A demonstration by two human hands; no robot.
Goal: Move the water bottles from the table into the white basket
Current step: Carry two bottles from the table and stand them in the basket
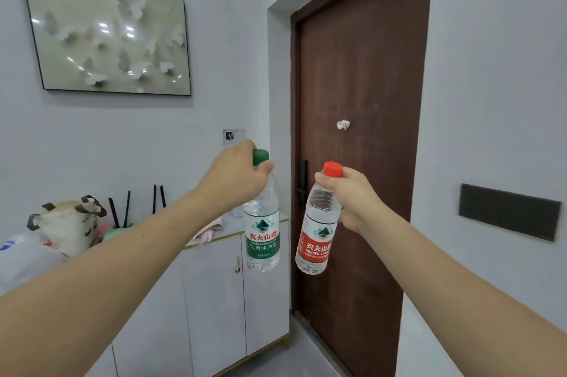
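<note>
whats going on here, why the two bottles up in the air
A person is carrying two water bottles, one in each hand, both gripped near the cap and hanging clear of any surface. The left hand holds the green bottle; the right hand holds the red bottle, tilted slightly. They face a brown door beside a white cabinet. No white basket is in view, so neither bottle has been put away yet.

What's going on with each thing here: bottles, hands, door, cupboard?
Green-capped water bottle: capped, hanging upright in the air.
Red-capped water bottle: capped, in the air, tilted.
Left hand: gripping the green-capped bottle's neck.
Right hand: gripping the red-capped bottle's neck.
Door: closed.
Cabinet: doors closed.
</note>
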